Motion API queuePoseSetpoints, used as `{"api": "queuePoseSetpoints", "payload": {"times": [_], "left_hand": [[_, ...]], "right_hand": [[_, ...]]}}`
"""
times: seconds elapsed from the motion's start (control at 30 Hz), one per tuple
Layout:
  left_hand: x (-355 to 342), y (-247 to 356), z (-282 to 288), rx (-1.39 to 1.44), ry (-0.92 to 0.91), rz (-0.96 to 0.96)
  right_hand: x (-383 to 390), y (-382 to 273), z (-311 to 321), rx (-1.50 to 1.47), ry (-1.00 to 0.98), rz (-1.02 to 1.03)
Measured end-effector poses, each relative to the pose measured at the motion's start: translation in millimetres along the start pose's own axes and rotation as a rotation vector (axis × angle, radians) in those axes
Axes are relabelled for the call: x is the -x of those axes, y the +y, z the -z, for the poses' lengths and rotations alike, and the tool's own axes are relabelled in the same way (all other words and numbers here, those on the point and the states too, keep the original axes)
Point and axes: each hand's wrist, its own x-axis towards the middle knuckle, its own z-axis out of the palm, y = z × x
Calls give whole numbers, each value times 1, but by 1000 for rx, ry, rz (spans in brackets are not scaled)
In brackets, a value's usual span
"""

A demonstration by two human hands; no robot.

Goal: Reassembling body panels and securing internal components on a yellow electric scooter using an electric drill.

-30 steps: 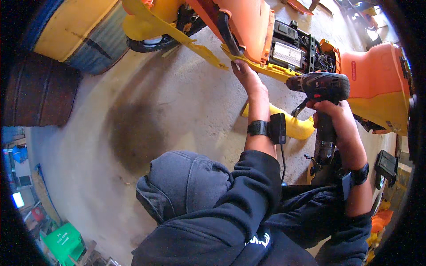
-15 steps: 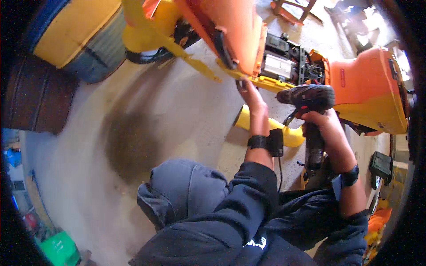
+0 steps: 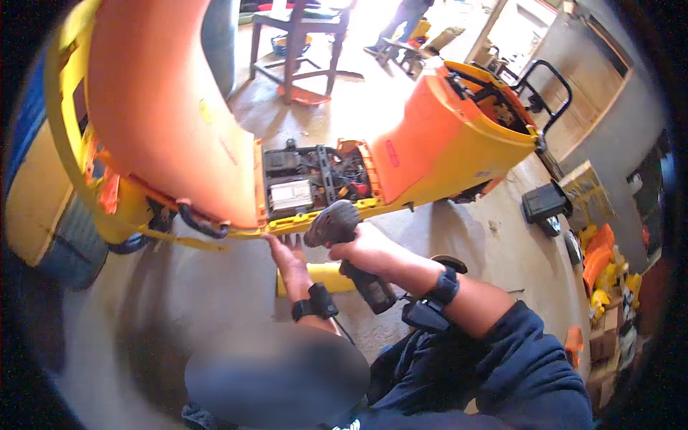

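Observation:
My right hand (image 3: 362, 247) is wrapped round the grip of a dark cordless drill (image 3: 335, 223), its body overlapping the lower trim edge in view. My left hand (image 3: 289, 261) reaches up to the yellow trim (image 3: 251, 233) along the bottom of an orange and yellow scooter (image 3: 423, 136). Its fingers are stretched upward at that edge, and the tips are partly hidden. Above both hands, the scooter's floor is uncovered and shows a silver box (image 3: 290, 196) and black parts. Behind my wrists a yellow curved panel (image 3: 326, 278) lies on the floor.
A wooden chair (image 3: 294, 43) stands beyond the scooter, and a person's legs (image 3: 405, 25) show farther back. At the right are a black container (image 3: 546, 202) and a pile of orange and yellow pieces (image 3: 600, 265). A barrel (image 3: 79, 244) stands at the left.
My view has swung right, bringing more of the scooter and the room into sight. The drill now appears closer to my left hand. My right hand still grips it.

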Motion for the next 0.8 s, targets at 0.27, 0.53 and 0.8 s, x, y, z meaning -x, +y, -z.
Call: {"api": "queuePoseSetpoints", "payload": {"times": [0.27,0.53,0.8], "left_hand": [[2,16,-2,-87,29,-15],[-9,14,10,-15,-54,32],[-14,-4,11,-57,-5,58]], "right_hand": [[6,-6,-4,-15,-12,34],[12,-13,-4,-54,-36,35],[4,-2,0,9,-7,55]]}}
